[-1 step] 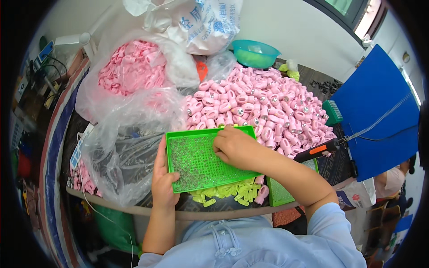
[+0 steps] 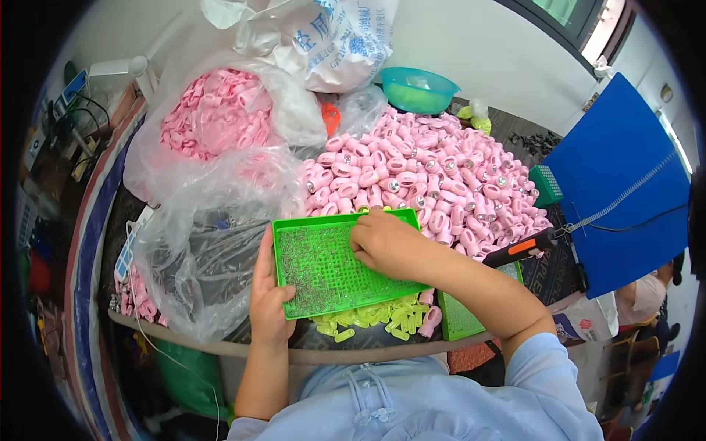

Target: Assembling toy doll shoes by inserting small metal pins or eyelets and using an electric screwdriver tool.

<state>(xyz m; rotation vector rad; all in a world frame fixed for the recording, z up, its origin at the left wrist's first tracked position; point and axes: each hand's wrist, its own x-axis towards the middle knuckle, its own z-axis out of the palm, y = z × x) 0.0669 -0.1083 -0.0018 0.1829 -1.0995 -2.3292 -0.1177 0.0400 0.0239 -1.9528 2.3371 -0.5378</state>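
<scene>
A bright green shallow tray (image 2: 342, 305) with a grid of small holes is held over the table's near edge. Tiny silvery metal pieces (image 2: 301, 268) cover much of its floor, thickest on the left. My left hand (image 2: 271, 298) grips the tray's left side, thumb over the near corner. Over the tray's far right part is my right hand (image 2: 390, 242), fingers curled and closed at the far rim. What they hold, if anything, is hidden. Small yellow-green plastic pieces (image 2: 397, 317) lie just under the tray's near side, beside a pink plastic casing (image 2: 431, 322).
Pink casings (image 2: 434, 162) form a big heap behind the tray. Clear plastic bags (image 2: 198, 257) stand left, one holding pink parts (image 2: 217, 114). A black-orange tool (image 2: 521, 248) hangs by a coiled cord near a blue panel (image 2: 614, 184). Another green tray (image 2: 460, 320) lies under my right forearm.
</scene>
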